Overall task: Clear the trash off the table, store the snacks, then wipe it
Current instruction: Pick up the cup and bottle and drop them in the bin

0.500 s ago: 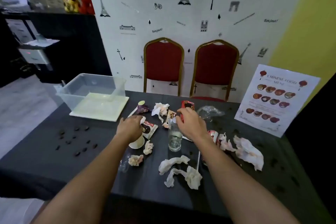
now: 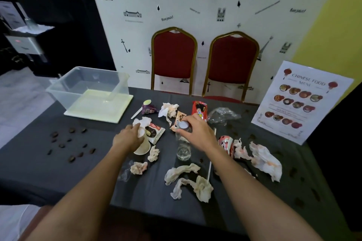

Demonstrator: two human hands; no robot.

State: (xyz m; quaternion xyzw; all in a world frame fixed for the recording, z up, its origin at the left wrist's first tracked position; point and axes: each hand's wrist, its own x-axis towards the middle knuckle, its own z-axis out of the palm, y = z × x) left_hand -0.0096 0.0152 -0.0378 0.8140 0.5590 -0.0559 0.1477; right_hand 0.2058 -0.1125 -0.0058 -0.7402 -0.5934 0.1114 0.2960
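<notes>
My left hand closes around the top of a white paper cup with a crumpled tissue stuffed in it. My right hand grips the neck of an upright clear plastic bottle with a white cap. Snack packets lie around them: a chocolate pie pack, an Oreo pack, a red pack and a purple one. Several stained tissues are strewn over the dark tablecloth.
A clear plastic bin stands on its pale lid at the back left. A plastic spoon, a crumpled clear bag, a straw and dark crumbs lie about. A menu sign leans at right. Two red chairs stand behind.
My right hand has settled lower onto the bottle's neck, leaving the cap showing. My left hand stays on the cup. The view has shifted slightly closer.
</notes>
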